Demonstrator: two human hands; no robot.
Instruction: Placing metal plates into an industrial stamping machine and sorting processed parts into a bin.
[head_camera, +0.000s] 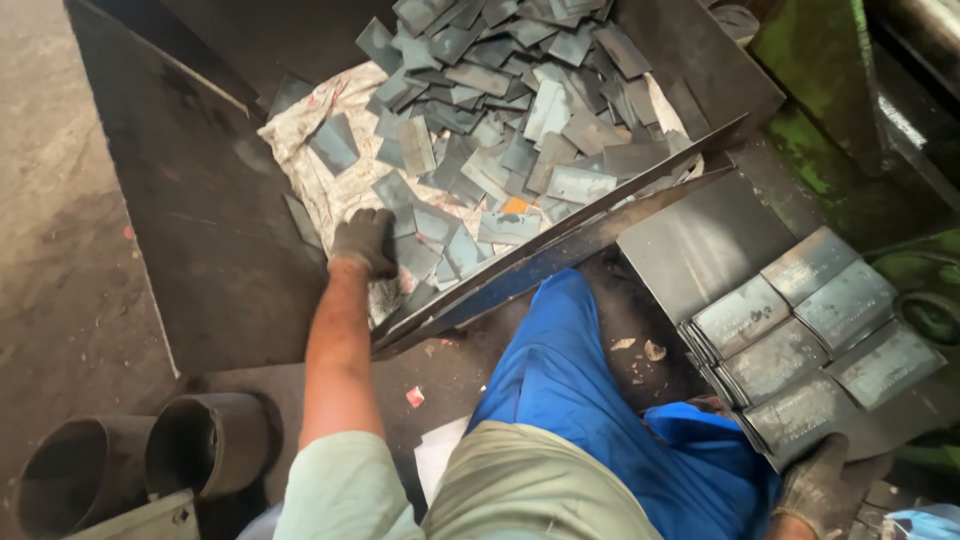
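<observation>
Metal plates (480, 130), flat grey rectangles, are lying heaped loose in a dark steel bin (215, 220) ahead of me, over a crumpled pale cloth (330, 195). I'm reaching my left hand (365, 240), in a dark glove, into the near edge of the heap; the fingers are curling down onto the plates there, touching them, but I cannot tell whether they are gripping one. My right hand (820, 480), gloved too, is resting at the bottom right against the near end of a fanned stack of plates (800, 345); the fingers are curling at its edge, grip unclear. That stack is sitting on a flat steel sheet (700, 240) just right of the bin. My leg in blue trousers (570, 390) is lying between bin and stack. Green machine body (820, 130) is standing at the far right. Two dark pipe sections (150, 465) are lying at the lower left on the floor.
</observation>
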